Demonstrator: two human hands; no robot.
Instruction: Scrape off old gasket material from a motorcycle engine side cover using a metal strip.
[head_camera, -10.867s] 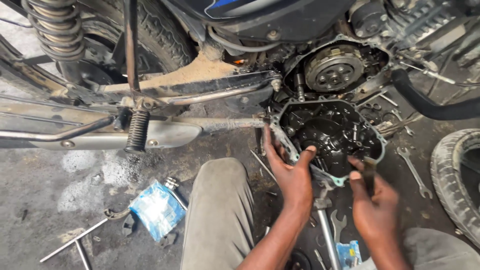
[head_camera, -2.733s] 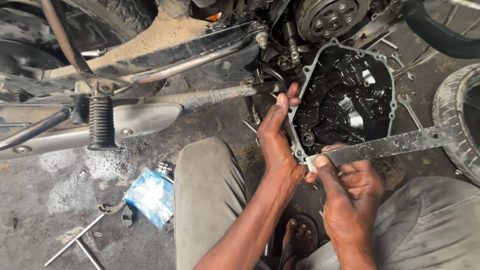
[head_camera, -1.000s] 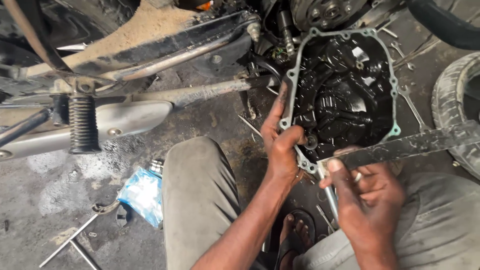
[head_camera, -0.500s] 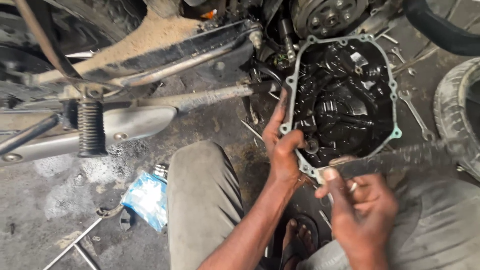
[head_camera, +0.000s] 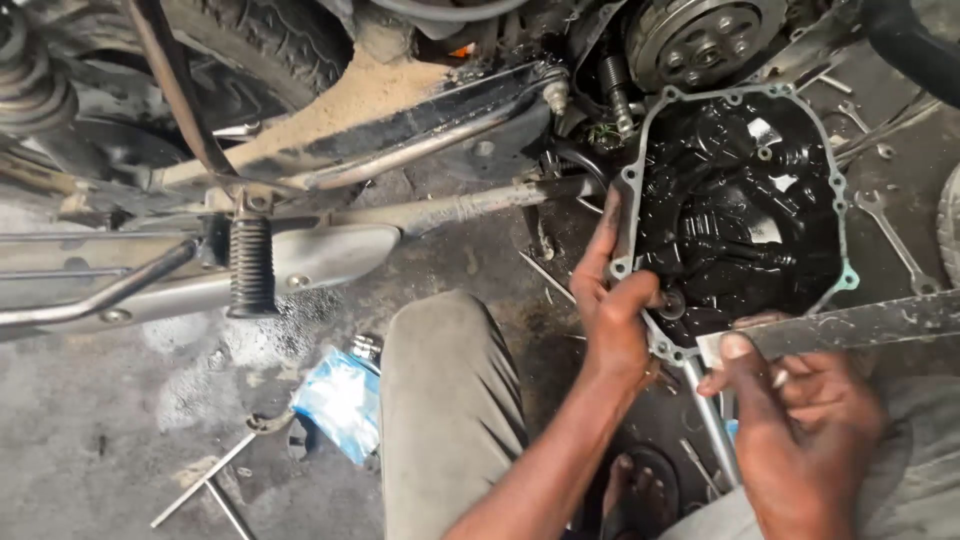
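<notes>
On the far left, a black rubber footpeg (head_camera: 251, 267) hangs from the motorbike frame, with a silver exhaust pipe (head_camera: 300, 255) just behind it. Near it on the dirty floor (head_camera: 100, 440) lies a small blue and white packet (head_camera: 340, 400), and a thin metal tool (head_camera: 215, 480) rests to the left of the packet. A knee in grey trousers (head_camera: 445, 400) sits in the middle, close to the camera. To the right of the knee, the left hand (head_camera: 615, 310) grips the left edge of the engine cover (head_camera: 740, 220); its fingers are closed around the rim, with the thumb pressed on the inside. The cover is black and oily inside, has a pale rim with bolt holes, and is held up just below the round clutch (head_camera: 705, 35) of the bike. Further right and nearer, the right hand (head_camera: 800, 410) is closed around a flat metal blade (head_camera: 850, 325). The blade's tip touches the lower rim of the cover, and its other end runs off to the right. A spanner (head_camera: 890, 235) lies on the floor to the right of the cover.
</notes>
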